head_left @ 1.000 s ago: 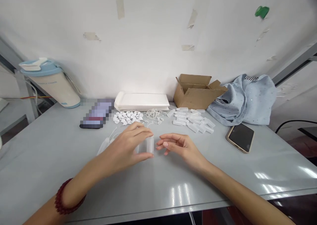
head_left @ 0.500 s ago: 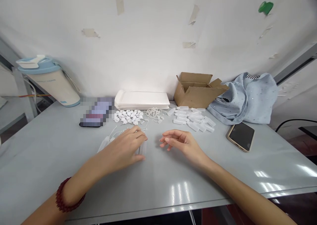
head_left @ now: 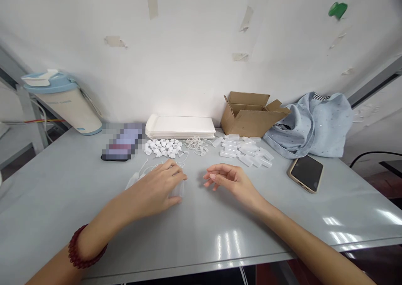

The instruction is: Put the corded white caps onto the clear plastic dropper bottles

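Note:
My left hand [head_left: 161, 184], with a red bead bracelet [head_left: 84, 249] at its wrist, lies low over the table, palm down. Its thumb and fingers curve around a small translucent plastic bottle [head_left: 180, 188], mostly hidden under the hand. More of these bottles [head_left: 133, 179], with white cords [head_left: 144, 166], lie partly behind that hand. Held just above the table to the right, my right hand [head_left: 228, 179] has loosely curled fingers, apart and holding nothing. White caps [head_left: 163, 147], a tangle of white cord [head_left: 197, 144] and a group of translucent bottles [head_left: 246, 151] lie beyond the hands.
Against the wall stand a stack of white trays [head_left: 180, 126] and an open cardboard box [head_left: 251, 117]. A blue cloth bag [head_left: 326, 126] and a phone [head_left: 306, 172] are at right. A second phone [head_left: 121, 145] and a large tumbler [head_left: 65, 105] are at left.
My left hand has shifted very slightly left, along with the bottle under it. The right hand has hardly moved.

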The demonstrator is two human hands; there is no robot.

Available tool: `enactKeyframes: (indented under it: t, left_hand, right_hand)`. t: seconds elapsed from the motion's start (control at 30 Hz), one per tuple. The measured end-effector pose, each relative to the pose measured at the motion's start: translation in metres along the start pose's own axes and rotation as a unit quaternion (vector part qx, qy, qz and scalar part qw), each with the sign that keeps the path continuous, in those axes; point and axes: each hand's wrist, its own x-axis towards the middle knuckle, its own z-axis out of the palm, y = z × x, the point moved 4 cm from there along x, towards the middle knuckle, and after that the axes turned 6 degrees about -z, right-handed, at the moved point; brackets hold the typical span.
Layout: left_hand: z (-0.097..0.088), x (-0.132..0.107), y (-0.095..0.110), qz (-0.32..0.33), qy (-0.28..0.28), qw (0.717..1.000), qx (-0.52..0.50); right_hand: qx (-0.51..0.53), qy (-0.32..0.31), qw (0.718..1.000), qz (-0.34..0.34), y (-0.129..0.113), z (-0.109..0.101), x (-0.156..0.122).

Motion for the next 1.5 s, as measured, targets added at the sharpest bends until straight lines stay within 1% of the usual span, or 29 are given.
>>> enactKeyframes:
  t: [0.17,0.27,0.43,0.47,0.53,0.57,0.6,0.67,0.73,0.8,0.83,0.87,0.93,1.07,1.17,1.27,1.4,1.43,1.5]
  left_hand:
    - [0.000,0.000,0.002,0.002,-0.010,1.000,0.003]
    - [-0.001,-0.001,0.003,0.005,-0.002,1.000,-0.002]
    - [-0.005,0.000,0.000,0.007,0.040,0.998,-0.043]
    - [-0.006,0.002,-0.003,0.001,0.055,0.997,-0.050]
    - [-0.008,0.007,-0.009,-0.020,0.093,0.994,-0.058]
    - [-0.008,0.009,-0.013,-0.030,0.111,0.992,-0.057]
    - [-0.007,0.012,-0.016,-0.041,0.125,0.990,-0.054]
    - [-0.004,0.016,-0.023,-0.056,0.136,0.988,-0.042]
    - [0.000,0.019,-0.029,-0.066,0.129,0.989,-0.031]
    - [0.005,0.021,-0.032,-0.072,0.114,0.991,-0.026]
    - [0.008,0.021,-0.033,-0.075,0.104,0.991,-0.026]
    - [0.010,0.022,-0.034,-0.077,0.095,0.992,-0.027]
    - [0.013,0.023,-0.034,-0.081,0.084,0.993,-0.028]
    - [0.014,0.024,-0.035,-0.079,0.098,0.992,-0.031]
    - [0.009,0.023,-0.035,-0.078,0.138,0.986,-0.043]
    - [0.000,0.022,-0.030,-0.063,0.212,0.973,-0.059]
    - [-0.013,0.016,-0.017,-0.027,0.335,0.937,-0.095]
    - [-0.015,0.014,-0.015,-0.024,0.356,0.928,-0.108]
    - [-0.017,0.012,-0.010,-0.022,0.379,0.915,-0.139]
  right_hand:
    - [-0.009,-0.004,1.000,0.002,-0.001,0.000,0.000]
    - [-0.013,-0.005,1.000,0.001,0.000,-0.001,0.000]
    - [-0.037,-0.006,0.999,-0.007,0.000,-0.003,0.002]
    - [-0.057,-0.001,0.998,-0.016,0.000,-0.005,0.003]
    - [-0.135,0.021,0.989,-0.053,-0.002,-0.013,0.006]
    - [-0.194,0.036,0.977,-0.082,-0.003,-0.017,0.008]
    - [-0.260,0.051,0.957,-0.116,-0.005,-0.023,0.010]
    - [-0.380,0.068,0.903,-0.188,-0.007,-0.032,0.014]
    - [-0.466,0.080,0.846,-0.248,-0.008,-0.041,0.018]
    - [-0.530,0.083,0.801,-0.267,-0.005,-0.050,0.022]
    - [-0.554,0.083,0.785,-0.265,-0.003,-0.055,0.024]
    - [-0.574,0.081,0.773,-0.258,-0.002,-0.058,0.026]
    - [-0.601,0.076,0.759,-0.240,0.002,-0.064,0.029]
    - [-0.615,0.069,0.753,-0.224,0.006,-0.069,0.031]
    - [-0.615,0.067,0.753,-0.223,0.007,-0.070,0.032]
    - [-0.613,0.067,0.755,-0.222,0.008,-0.070,0.033]
    - [-0.607,0.064,0.763,-0.214,0.010,-0.068,0.033]
    - [-0.608,0.062,0.764,-0.207,0.011,-0.067,0.033]
    - [-0.615,0.055,0.763,-0.192,0.011,-0.065,0.033]
